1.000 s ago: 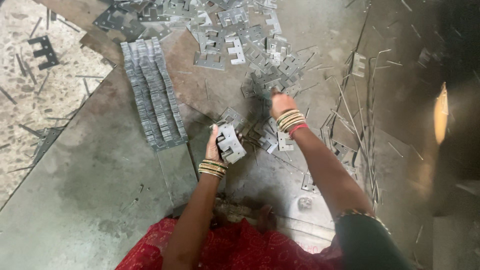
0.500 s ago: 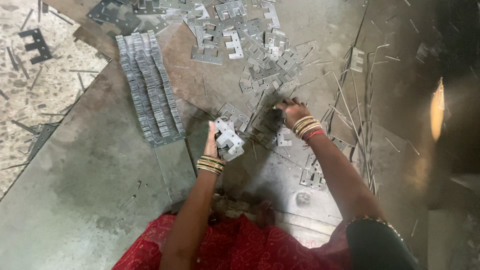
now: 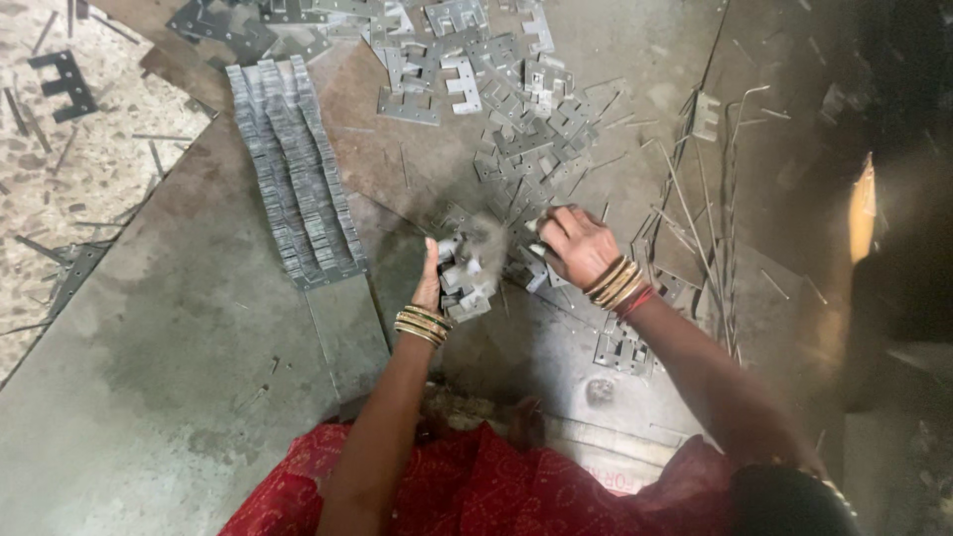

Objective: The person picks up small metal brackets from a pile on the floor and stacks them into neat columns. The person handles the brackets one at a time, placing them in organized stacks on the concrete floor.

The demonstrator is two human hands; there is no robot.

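The left hand is closed around a small stack of flat grey metal stampings, holding it upright just above the floor; the stack sits against the palm, its edges facing the right hand, and the part nearest the right hand is blurred. The right hand is a little to the right of the stack, apart from it, fingers curled down onto the loose pile of stampings that spreads away across the grey floor; whether it pinches a piece or merely touches the heap cannot be told. Both wrists carry gold bangles, and the right wrist also has a red one.

To the left of the hands, well apart, lies a long row of stacked stampings, packed edge to edge in neat lines; thin metal rods lie scattered to the right of the pile; a few more stampings lie just beneath the right forearm. A red patterned garment fills the bottom edge.
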